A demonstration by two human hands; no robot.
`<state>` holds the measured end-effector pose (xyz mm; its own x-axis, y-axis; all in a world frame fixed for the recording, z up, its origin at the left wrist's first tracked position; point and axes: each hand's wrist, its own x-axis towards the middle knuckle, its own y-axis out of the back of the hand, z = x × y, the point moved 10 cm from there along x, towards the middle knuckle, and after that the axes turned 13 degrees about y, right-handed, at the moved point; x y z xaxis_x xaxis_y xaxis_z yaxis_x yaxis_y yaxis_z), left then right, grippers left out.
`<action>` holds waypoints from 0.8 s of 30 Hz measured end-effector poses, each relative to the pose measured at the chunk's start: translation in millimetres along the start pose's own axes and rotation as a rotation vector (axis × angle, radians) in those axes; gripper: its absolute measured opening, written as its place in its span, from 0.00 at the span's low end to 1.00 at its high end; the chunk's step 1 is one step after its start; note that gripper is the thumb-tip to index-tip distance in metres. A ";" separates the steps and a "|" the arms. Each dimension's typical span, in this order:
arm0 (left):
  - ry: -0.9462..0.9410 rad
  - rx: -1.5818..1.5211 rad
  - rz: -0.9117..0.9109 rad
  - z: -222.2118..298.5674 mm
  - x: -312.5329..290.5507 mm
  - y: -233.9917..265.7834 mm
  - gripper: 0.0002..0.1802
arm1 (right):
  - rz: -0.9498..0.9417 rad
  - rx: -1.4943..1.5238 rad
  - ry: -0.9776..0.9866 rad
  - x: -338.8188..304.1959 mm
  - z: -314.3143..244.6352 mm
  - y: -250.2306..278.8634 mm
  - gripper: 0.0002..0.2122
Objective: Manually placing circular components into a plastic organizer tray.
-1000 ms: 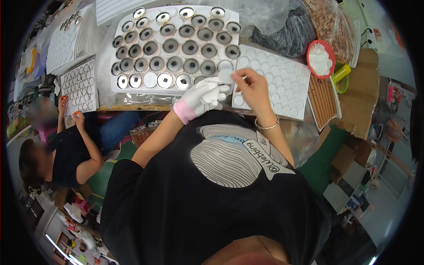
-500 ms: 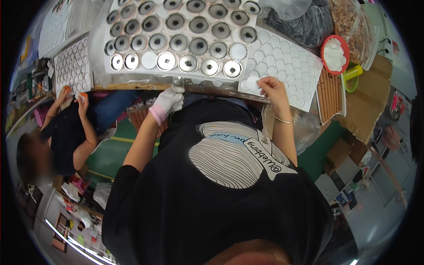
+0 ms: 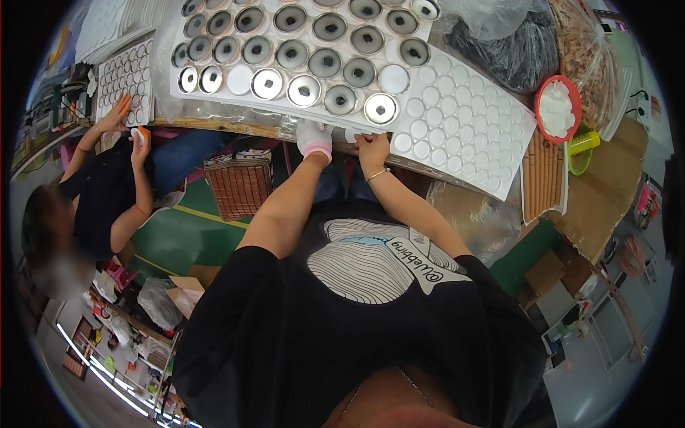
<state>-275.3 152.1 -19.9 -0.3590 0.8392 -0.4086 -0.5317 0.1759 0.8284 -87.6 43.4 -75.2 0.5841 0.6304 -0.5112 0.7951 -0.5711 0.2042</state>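
My left hand (image 3: pixel 314 137), in a white glove with a pink cuff, is at the table's front edge, just below a large white sheet (image 3: pixel 242 107). Its fingertips are hard to make out there. Close beside it on the right, my bare right hand (image 3: pixel 372 151) has its fingers curled and pinched at a small white disc (image 3: pixel 352 133), partly covered by them. Rows of round metal-rimmed pieces (image 3: pixel 305 91) with dark centres stand on the sheet, and a few places show plain white rounds (image 3: pixel 394 79).
To the right lies a white sheet of round discs (image 3: pixel 457 121). Beyond it are brown sticks (image 3: pixel 544 178), a red bowl (image 3: pixel 540 107) of white pieces and plastic bags (image 3: pixel 499 43). At the left a co-worker's hands (image 3: pixel 118 114) work beside a smaller tray (image 3: pixel 128 78).
My right hand has left the disc sheet and come left to the table edge. My gloved left hand has moved right, beside it. The view has shifted slightly.
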 end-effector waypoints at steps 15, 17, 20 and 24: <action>-0.338 0.142 -0.400 -2.7 7.4 -41.3 0.18 | 0.062 -0.596 0.421 -3.3 -29.7 -6.2 0.13; -0.222 -0.362 -0.764 -28.7 10.0 -66.9 0.19 | 0.001 -0.411 0.318 -11.5 -34.1 -1.5 0.11; 0.125 -0.632 -1.205 -5.3 -30.5 -14.4 0.21 | -0.053 -0.086 0.126 -42.6 -59.3 25.2 0.07; 0.029 -0.673 -1.622 28.0 -75.1 54.9 0.24 | -0.325 0.067 0.077 -105.6 -160.6 30.1 0.05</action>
<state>-256.1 113.2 66.9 0.7997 0.0379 -0.5992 -0.5278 0.5200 -0.6716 -99.1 44.1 119.0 0.3149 0.8214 -0.4756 0.9305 -0.3659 -0.0157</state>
